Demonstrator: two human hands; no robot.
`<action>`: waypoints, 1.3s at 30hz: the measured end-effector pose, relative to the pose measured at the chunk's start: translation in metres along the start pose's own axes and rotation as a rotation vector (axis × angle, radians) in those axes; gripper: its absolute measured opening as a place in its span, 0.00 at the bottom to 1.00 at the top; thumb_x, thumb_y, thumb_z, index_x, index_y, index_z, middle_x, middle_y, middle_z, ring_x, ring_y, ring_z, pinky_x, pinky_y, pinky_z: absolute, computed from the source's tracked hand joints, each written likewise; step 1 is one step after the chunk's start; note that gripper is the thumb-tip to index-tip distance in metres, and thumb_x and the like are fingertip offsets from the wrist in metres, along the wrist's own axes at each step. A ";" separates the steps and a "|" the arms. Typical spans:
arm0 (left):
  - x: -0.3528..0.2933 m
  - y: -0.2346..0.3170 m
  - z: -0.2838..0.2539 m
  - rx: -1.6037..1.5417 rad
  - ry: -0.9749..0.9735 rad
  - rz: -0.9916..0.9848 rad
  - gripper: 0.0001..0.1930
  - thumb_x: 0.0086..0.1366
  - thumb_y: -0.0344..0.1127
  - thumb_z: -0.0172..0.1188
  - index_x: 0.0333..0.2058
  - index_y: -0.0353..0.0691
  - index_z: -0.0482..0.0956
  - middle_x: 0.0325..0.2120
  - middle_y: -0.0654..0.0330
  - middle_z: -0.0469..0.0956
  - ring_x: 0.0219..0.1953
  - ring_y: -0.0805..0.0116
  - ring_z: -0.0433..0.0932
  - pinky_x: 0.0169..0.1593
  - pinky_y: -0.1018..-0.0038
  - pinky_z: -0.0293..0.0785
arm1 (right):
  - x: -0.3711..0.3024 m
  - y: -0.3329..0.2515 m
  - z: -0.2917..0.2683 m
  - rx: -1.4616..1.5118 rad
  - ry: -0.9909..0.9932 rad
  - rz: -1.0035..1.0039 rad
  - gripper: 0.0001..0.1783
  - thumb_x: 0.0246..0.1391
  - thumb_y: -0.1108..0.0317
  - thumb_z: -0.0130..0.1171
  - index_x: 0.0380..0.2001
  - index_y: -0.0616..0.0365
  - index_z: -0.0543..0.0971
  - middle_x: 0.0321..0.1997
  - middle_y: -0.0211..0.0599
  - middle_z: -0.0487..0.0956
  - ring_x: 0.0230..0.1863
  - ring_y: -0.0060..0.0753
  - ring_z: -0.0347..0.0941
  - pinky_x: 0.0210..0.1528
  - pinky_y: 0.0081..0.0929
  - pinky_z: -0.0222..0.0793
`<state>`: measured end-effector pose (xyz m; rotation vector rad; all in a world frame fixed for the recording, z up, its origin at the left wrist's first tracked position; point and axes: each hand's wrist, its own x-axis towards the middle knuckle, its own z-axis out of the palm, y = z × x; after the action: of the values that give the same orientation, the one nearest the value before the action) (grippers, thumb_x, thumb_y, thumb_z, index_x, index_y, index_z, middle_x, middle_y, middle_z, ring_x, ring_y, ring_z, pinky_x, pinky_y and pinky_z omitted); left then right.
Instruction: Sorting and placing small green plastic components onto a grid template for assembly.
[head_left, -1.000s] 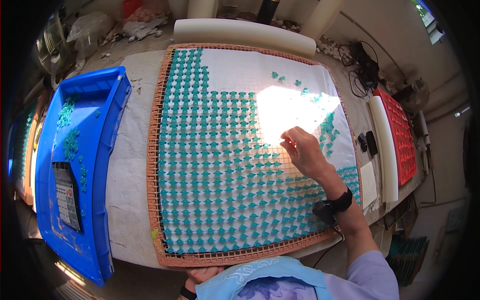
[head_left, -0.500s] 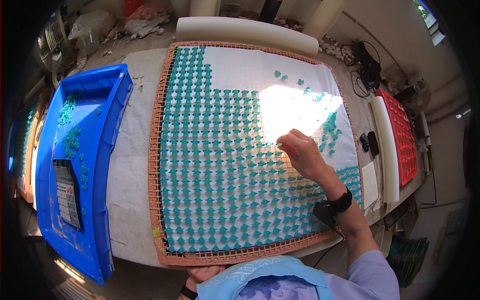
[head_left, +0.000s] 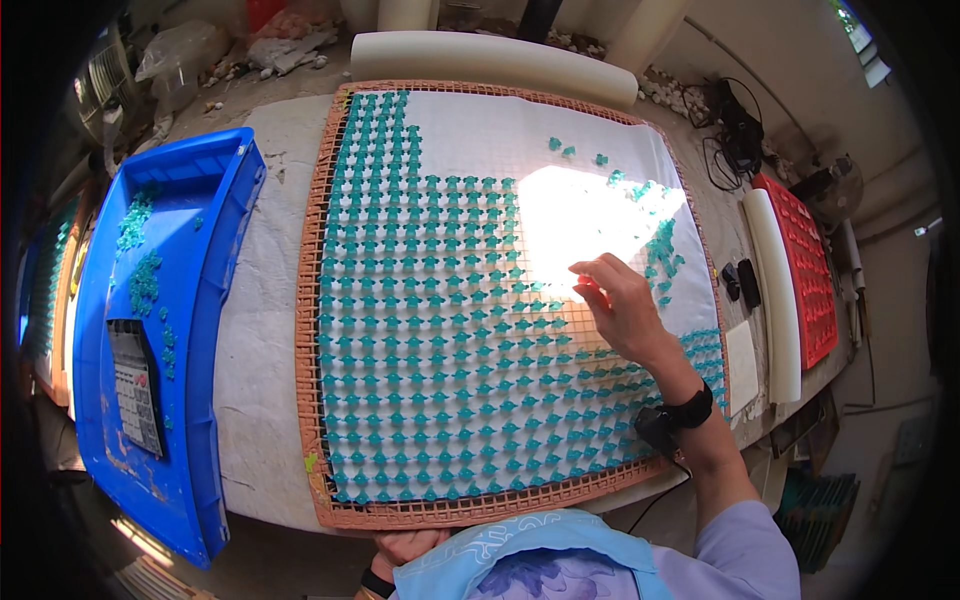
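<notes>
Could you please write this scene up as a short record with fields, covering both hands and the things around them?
Right hand: above the brown frame, beside a bright patch of light; right hand grip unclear in the glare
Left hand: left hand by the frame's near edge, partly hidden
On frame: white sheet, teal pieces in rows, others loose at far right
Left side: blue tray holding more teal pieces and a calculator
Far side: white roll

Right hand (head_left: 625, 308) moved slightly right, away from end of teal pieces (head_left: 535, 288) row; thumb and forefinger now apart, previously pinched.
</notes>
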<state>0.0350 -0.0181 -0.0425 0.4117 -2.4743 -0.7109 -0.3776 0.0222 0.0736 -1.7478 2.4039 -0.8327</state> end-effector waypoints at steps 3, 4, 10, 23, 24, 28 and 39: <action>0.002 0.003 0.007 -0.013 0.104 0.012 0.10 0.54 0.36 0.64 0.34 0.42 0.87 0.32 0.56 0.85 0.35 0.59 0.85 0.48 0.57 0.78 | -0.015 0.015 -0.022 -0.007 0.054 0.076 0.07 0.57 0.80 0.60 0.40 0.64 0.79 0.35 0.42 0.79 0.33 0.39 0.77 0.36 0.31 0.72; 0.006 0.005 0.006 -0.033 0.116 -0.013 0.09 0.54 0.35 0.63 0.33 0.41 0.87 0.31 0.56 0.85 0.35 0.59 0.85 0.47 0.58 0.78 | -0.022 0.029 -0.027 -0.003 0.046 0.094 0.05 0.58 0.80 0.59 0.38 0.65 0.79 0.34 0.42 0.78 0.33 0.39 0.77 0.36 0.31 0.72; 0.020 0.007 0.005 -0.019 0.143 0.034 0.09 0.53 0.33 0.63 0.31 0.40 0.87 0.29 0.55 0.85 0.33 0.58 0.85 0.45 0.58 0.79 | -0.049 0.046 -0.049 0.053 0.121 0.175 0.03 0.57 0.79 0.59 0.35 0.66 0.80 0.32 0.41 0.77 0.34 0.41 0.76 0.37 0.32 0.72; 0.017 0.006 -0.006 0.029 0.052 0.057 0.08 0.52 0.32 0.63 0.30 0.39 0.87 0.27 0.56 0.84 0.30 0.59 0.84 0.42 0.60 0.78 | -0.055 0.009 -0.046 -0.061 -0.197 0.245 0.12 0.50 0.79 0.64 0.40 0.63 0.78 0.36 0.48 0.79 0.39 0.50 0.78 0.42 0.39 0.74; 0.017 0.006 -0.007 0.032 0.040 0.055 0.07 0.52 0.32 0.63 0.30 0.39 0.87 0.26 0.56 0.84 0.29 0.59 0.84 0.42 0.60 0.78 | -0.055 0.010 -0.044 -0.069 -0.187 0.252 0.12 0.50 0.78 0.64 0.39 0.64 0.77 0.35 0.48 0.79 0.38 0.50 0.78 0.41 0.40 0.74; 0.019 0.006 -0.013 0.047 -0.006 0.046 0.07 0.52 0.32 0.63 0.30 0.39 0.87 0.26 0.56 0.84 0.29 0.59 0.83 0.41 0.60 0.78 | -0.057 0.009 -0.038 -0.086 -0.125 0.215 0.11 0.50 0.78 0.65 0.37 0.64 0.75 0.33 0.48 0.78 0.34 0.49 0.78 0.38 0.40 0.73; 0.033 0.013 -0.017 0.059 0.015 0.038 0.09 0.53 0.33 0.64 0.31 0.39 0.87 0.29 0.55 0.85 0.32 0.57 0.84 0.46 0.57 0.77 | -0.055 0.008 -0.033 -0.125 -0.151 0.074 0.07 0.52 0.79 0.61 0.36 0.64 0.77 0.30 0.43 0.76 0.34 0.45 0.77 0.38 0.36 0.73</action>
<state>0.0156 -0.0282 -0.0095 0.3887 -2.4873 -0.6189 -0.3765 0.0861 0.0835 -1.6833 2.4500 -0.5322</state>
